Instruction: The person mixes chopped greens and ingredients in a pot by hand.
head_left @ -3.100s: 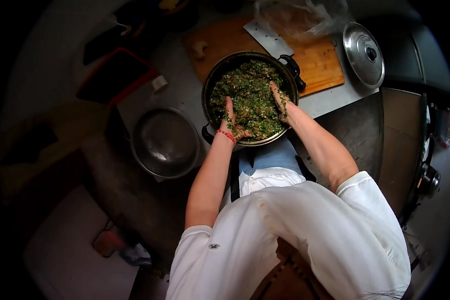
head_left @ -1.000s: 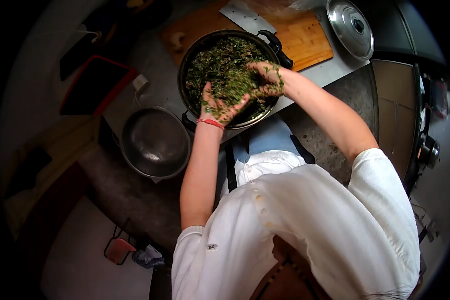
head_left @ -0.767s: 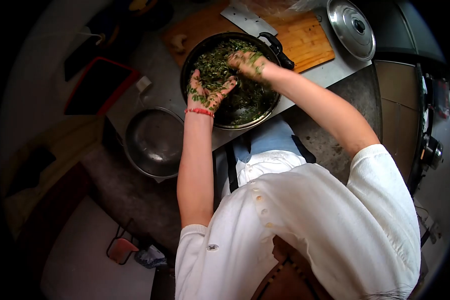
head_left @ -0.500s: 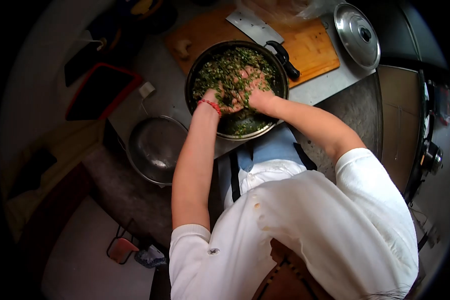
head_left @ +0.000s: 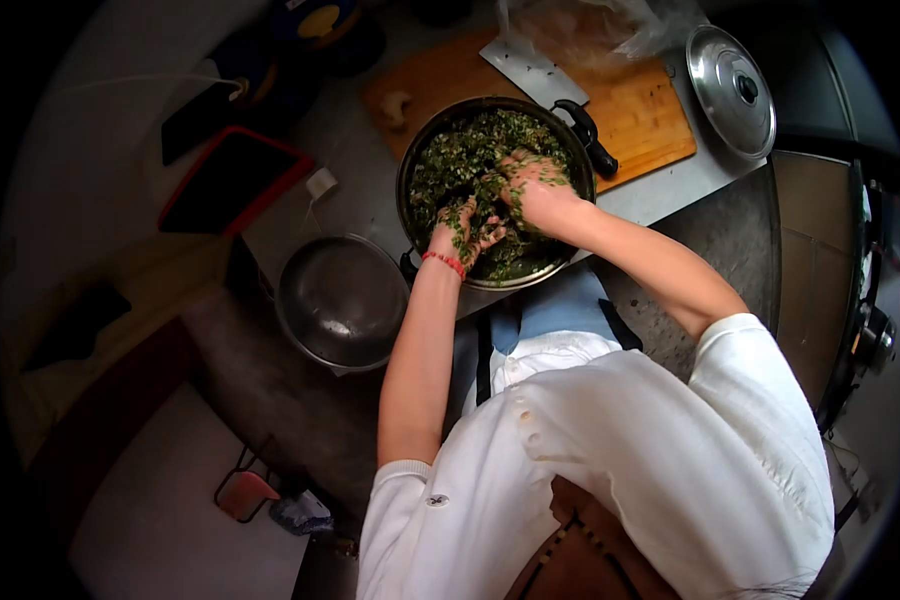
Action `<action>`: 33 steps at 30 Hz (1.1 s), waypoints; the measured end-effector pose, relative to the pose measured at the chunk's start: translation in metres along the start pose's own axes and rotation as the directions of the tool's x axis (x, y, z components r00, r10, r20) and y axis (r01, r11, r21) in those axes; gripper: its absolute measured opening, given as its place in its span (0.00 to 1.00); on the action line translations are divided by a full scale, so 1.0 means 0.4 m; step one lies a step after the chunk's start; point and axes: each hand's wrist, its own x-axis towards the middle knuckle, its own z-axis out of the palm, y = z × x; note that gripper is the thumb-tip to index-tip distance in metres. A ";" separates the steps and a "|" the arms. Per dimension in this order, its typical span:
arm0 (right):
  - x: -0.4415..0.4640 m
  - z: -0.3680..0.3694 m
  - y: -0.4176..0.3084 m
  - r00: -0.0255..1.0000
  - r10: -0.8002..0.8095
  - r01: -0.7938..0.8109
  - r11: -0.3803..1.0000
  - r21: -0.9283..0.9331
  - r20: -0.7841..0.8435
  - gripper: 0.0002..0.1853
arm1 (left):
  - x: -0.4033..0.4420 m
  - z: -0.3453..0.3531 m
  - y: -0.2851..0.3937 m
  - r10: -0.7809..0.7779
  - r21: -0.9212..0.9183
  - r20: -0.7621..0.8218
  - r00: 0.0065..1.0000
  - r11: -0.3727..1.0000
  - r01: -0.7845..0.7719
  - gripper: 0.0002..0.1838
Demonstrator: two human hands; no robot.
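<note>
A wide dark pan (head_left: 406,172) with a metal rim holds a mass of finely chopped greens (head_left: 470,150). My left hand (head_left: 462,232), a red bracelet at its wrist, is at the pan's near left side with fingers apart and green bits stuck to them. My right hand (head_left: 542,192) is in the right half of the pan, its fingers curled into the greens and partly covered by them. Some dark pan bottom shows near the front rim.
Behind the pan lie a wooden cutting board (head_left: 650,130), a cleaver (head_left: 530,75) and a clear plastic bag (head_left: 580,30). A metal lid (head_left: 732,90) is at right. To the left are an empty metal bowl (head_left: 340,300) and a red-framed tablet (head_left: 235,185).
My hands have moved apart: the left drew back toward the near rim and its fingers came out of the greens, while the right shifted rightward. The whole view has shifted slightly.
</note>
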 end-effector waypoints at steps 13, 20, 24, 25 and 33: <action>0.171 0.121 -0.038 0.734 -0.403 0.287 0.913 -0.288 -0.546 0.30 | -0.042 -0.051 -0.035 0.030 0.103 -0.139 0.990 0.995 -0.016 0.14; 0.070 0.129 0.021 0.629 -0.417 0.545 0.838 -0.010 -0.657 0.24 | -0.071 -0.009 -0.026 0.291 0.476 -0.260 0.921 0.868 -0.140 0.15; -0.016 0.115 0.056 0.338 0.143 0.519 0.796 0.311 -0.930 0.14 | -0.092 0.020 -0.007 0.272 0.291 -0.490 0.828 0.947 -0.139 0.20; 0.001 0.129 0.066 0.440 0.256 0.525 0.704 0.478 -0.861 0.15 | -0.036 -0.039 -0.012 0.222 0.226 -0.423 0.878 0.965 -0.135 0.21; 0.293 0.319 0.230 0.411 -0.072 -0.447 0.853 -0.270 -0.909 0.21 | 0.010 -0.015 0.029 0.035 0.120 -0.230 0.973 0.993 -0.008 0.29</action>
